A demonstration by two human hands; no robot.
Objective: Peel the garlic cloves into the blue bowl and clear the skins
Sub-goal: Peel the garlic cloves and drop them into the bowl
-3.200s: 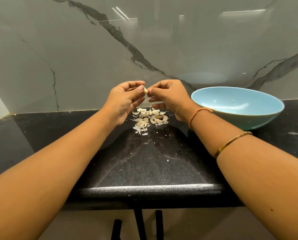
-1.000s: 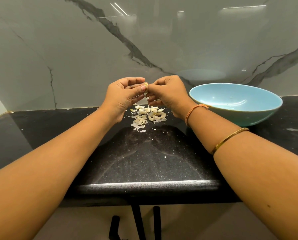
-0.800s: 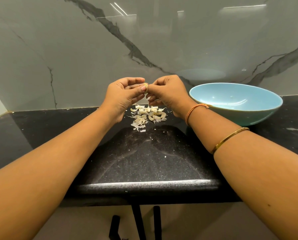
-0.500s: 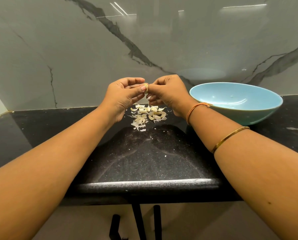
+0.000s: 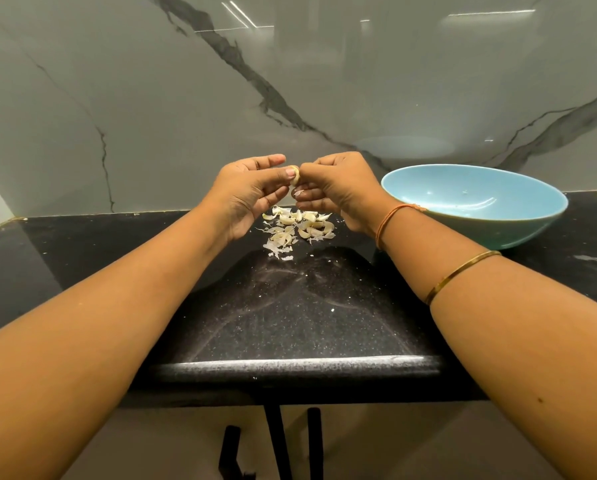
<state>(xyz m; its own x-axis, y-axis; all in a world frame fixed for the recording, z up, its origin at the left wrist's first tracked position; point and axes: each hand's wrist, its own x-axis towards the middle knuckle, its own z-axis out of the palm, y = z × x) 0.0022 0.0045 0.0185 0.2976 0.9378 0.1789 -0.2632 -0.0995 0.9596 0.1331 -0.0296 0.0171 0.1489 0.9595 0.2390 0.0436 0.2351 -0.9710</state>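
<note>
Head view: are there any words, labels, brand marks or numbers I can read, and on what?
None can be read. The blue bowl is plain, and the black counter and veined wall bear no lettering. The gold bangle shows no legible marking. The garlic clove pinched between left hand and right hand carries none either.

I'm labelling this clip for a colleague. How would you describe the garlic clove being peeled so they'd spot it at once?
Over the black countertop, find where the left hand and right hand meet. The garlic clove is pinched between them, above the pile of cloves and skins; it alone is raised.
</note>
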